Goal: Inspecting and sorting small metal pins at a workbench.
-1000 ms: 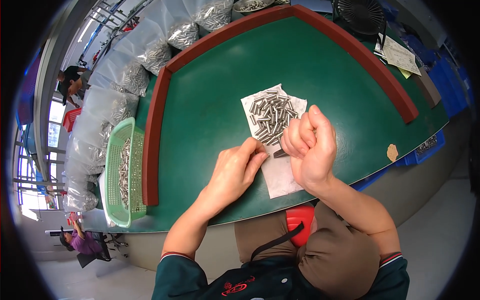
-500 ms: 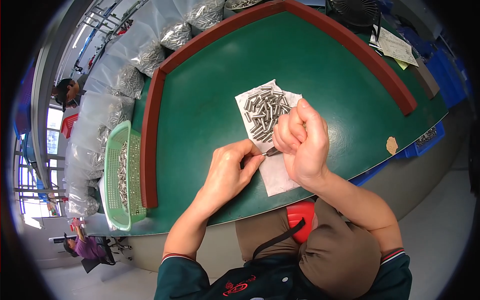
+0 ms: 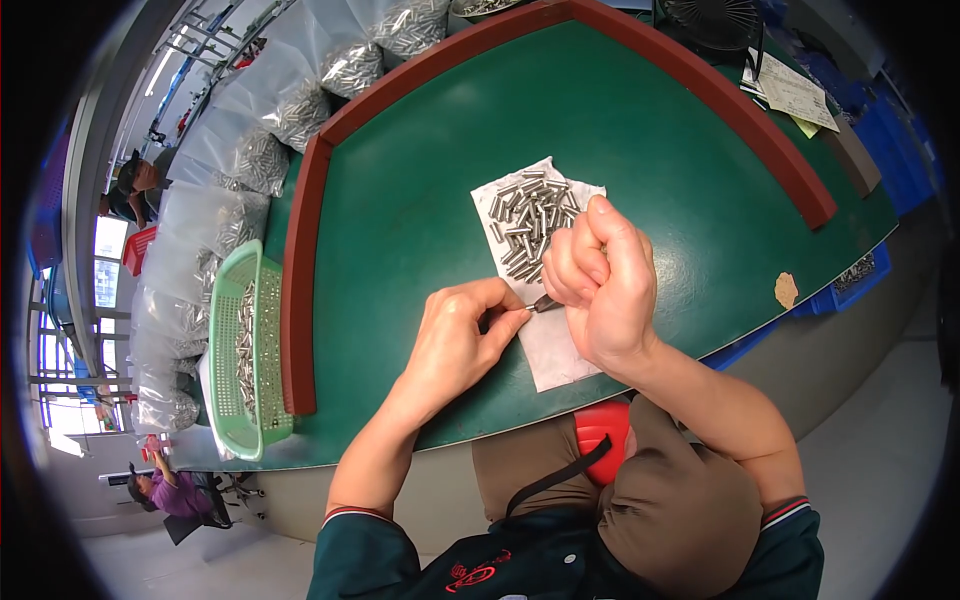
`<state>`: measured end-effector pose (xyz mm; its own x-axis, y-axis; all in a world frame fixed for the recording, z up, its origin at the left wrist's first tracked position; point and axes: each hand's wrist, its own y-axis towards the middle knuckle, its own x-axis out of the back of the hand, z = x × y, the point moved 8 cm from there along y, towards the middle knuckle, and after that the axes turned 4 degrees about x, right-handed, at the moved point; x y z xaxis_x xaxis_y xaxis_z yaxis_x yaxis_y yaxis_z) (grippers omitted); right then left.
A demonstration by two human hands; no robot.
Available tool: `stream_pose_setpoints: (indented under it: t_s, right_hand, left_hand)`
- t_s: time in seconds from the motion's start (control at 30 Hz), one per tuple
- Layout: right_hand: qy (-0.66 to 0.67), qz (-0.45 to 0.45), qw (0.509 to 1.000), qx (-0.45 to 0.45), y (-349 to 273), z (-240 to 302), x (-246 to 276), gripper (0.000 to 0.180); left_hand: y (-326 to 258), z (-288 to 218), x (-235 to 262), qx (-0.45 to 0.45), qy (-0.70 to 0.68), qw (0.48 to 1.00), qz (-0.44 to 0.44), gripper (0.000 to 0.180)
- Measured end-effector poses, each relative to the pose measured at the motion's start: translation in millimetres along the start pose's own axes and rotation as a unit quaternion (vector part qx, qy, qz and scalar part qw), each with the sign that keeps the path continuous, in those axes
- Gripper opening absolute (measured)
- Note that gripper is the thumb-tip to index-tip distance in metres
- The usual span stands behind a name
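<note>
A white cloth (image 3: 560, 357) lies on the green table (image 3: 420, 180), bearing a heap of small metal pins (image 3: 538, 215). Just below the heap, my left hand (image 3: 452, 335) pinches a small metal pin (image 3: 529, 308) between thumb and forefinger. My right hand (image 3: 612, 290) is closed in a fist around a slim tool; its dark tip (image 3: 544, 302) points at the pin and meets it or nearly does. Most of this tool is hidden inside my fingers, so its exact kind does not show.
Red-brown rails (image 3: 300, 300) border the table. Beyond the left one stand a green plastic basket (image 3: 225, 400) of metal pins and several clear bags (image 3: 258, 165) of metal parts. A black fan (image 3: 712, 22), papers (image 3: 795, 95) and a blue bin (image 3: 862, 280) are at right. Co-workers appear far left.
Both my hands keep almost the same pose, with the tool tip still at the pin. Far left, a co-worker in a dark cap has shifted slightly.
</note>
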<state>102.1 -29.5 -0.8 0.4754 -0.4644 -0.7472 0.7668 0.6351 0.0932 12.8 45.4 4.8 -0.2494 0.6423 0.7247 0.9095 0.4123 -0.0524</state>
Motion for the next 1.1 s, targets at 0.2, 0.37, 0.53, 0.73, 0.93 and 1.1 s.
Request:
stream_pose_setpoints:
  t_s: [0.2,0.37,0.53,0.73,0.93,1.1]
  right_hand:
    - [0.0,-0.001,1.0,0.006,-0.6,0.3,-1.9,0.043]
    - [-0.008,-0.002,1.0,0.011,-0.3,-0.2,-1.5,0.043]
    - [-0.062,0.012,0.998,0.023,-0.8,-0.1,-11.1,0.043]
    - [-0.077,0.016,0.996,0.03,-1.2,-0.9,-12.6,0.044]
    - [-0.008,0.08,0.991,0.111,30.1,58.8,-39.0,0.046]
    - [-0.245,0.08,0.866,0.429,81.9,103.1,-55.5,0.038]
  left_hand:
    - [-1.8,-0.9,1.5,0.005,-0.001,1.0,0.0,0.009]
    - [-0.3,-1.1,0.6,0.005,-0.007,1.0,0.002,0.009]
    - [2.0,-0.2,-0.9,0.022,-0.016,1.0,0.011,0.009]
    - [0.6,-2.1,4.3,0.004,-0.03,1.0,-0.007,0.009]
    - [7.3,44.2,11.5,0.131,-0.431,0.889,0.084,0.012]
    - [23.8,51.2,19.0,0.148,-0.636,0.754,0.063,0.015]
